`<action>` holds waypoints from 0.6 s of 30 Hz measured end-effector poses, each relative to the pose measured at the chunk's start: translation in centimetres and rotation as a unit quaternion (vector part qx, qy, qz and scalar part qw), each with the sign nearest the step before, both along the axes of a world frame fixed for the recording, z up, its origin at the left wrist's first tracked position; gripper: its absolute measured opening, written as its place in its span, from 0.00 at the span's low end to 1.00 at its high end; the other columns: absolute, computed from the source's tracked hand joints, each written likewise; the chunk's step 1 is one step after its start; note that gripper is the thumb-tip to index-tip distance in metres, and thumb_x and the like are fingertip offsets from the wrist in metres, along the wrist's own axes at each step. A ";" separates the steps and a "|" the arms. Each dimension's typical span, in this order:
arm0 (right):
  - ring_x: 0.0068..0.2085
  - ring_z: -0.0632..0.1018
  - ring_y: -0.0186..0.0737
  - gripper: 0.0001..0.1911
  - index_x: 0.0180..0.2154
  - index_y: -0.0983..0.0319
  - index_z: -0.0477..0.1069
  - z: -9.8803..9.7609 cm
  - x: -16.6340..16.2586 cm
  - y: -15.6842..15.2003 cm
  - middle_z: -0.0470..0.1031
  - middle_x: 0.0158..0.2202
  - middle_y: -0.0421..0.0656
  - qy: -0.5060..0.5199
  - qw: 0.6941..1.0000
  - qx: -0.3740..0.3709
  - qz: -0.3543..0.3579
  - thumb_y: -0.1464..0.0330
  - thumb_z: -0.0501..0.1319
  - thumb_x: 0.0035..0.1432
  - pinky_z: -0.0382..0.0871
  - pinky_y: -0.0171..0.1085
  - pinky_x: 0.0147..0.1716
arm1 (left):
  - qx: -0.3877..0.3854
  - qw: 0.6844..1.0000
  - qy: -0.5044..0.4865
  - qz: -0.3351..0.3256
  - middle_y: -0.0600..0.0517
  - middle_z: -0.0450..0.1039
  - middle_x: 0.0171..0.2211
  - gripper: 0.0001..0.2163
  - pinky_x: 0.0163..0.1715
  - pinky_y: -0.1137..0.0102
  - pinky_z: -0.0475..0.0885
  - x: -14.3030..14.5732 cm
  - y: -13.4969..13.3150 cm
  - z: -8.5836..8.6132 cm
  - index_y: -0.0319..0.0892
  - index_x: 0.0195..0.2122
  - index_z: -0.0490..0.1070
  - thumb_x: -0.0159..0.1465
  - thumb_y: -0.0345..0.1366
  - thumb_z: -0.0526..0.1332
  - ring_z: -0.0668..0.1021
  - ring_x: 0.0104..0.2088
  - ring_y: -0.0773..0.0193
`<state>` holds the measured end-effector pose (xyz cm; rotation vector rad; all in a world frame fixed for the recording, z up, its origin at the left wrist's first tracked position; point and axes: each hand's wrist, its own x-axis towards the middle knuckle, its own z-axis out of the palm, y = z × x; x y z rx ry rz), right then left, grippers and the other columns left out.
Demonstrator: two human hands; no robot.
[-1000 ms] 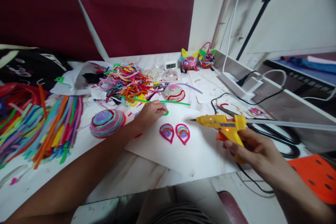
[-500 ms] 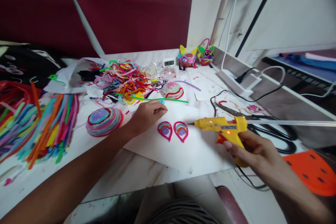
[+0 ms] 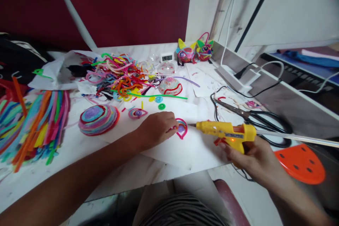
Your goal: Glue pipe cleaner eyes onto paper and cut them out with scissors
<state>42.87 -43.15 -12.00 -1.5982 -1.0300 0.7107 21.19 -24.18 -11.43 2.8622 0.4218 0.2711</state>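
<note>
My right hand [image 3: 249,152] is wrapped round a yellow hot glue gun [image 3: 225,130], a clear glue stick [image 3: 296,137] jutting from its back. The nozzle points left, close to a drop-shaped pipe-cleaner eye [image 3: 182,128] with a pink outline and purple centre. My left hand [image 3: 157,130] is closed, fingertips pressed together at this eye's left edge. What they pinch is hidden, and the matching eye is covered by this hand. Both lie over white paper [image 3: 193,152]. Another pink eye piece [image 3: 137,113] and a green coil [image 3: 161,106] lie beyond my left hand.
A striped pipe-cleaner dome [image 3: 98,120] and pipe-cleaner bundles [image 3: 45,123] lie left, with a tangled heap [image 3: 122,77] behind. Black-handled scissors [image 3: 249,114], a cable and a power strip [image 3: 235,77] are right. Two finished animal heads [image 3: 186,54] stand at the back.
My left hand has moved down and right to the pink-outlined eyes, covering one and uncovering the small coils behind. The glue gun stays close to the right eye. The view has shifted slightly.
</note>
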 end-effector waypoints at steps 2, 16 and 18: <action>0.30 0.82 0.47 0.16 0.35 0.59 0.78 0.0 -0.1 0.0 0.82 0.31 0.46 0.002 1.000 -0.004 0.004 0.55 0.71 0.50 0.79 0.37 0.25 | 0.038 0.999 -0.008 -0.003 0.48 0.74 0.36 0.08 0.38 0.69 0.69 0.0 -0.1 -0.4 0.39 0.38 0.75 0.68 0.34 0.57 0.76 0.38 0.61; 0.30 0.81 0.44 0.14 0.39 0.60 0.77 -1.4 -0.2 -0.3 0.82 0.35 0.46 0.082 0.996 -0.010 0.040 0.58 0.70 0.54 0.77 0.34 0.23 | 0.153 0.988 -0.007 -0.002 0.48 0.71 0.31 0.11 0.35 0.69 0.69 -0.2 -0.9 -1.3 0.38 0.35 0.73 0.70 0.32 0.52 0.74 0.33 0.63; 0.32 0.81 0.42 0.14 0.40 0.59 0.78 -1.4 -0.3 -0.3 0.82 0.36 0.45 0.092 0.994 -0.001 0.050 0.58 0.70 0.55 0.77 0.32 0.25 | 0.157 0.988 -0.007 0.000 0.48 0.71 0.31 0.12 0.34 0.69 0.69 -0.1 -0.8 -1.6 0.38 0.35 0.73 0.70 0.32 0.52 0.74 0.33 0.63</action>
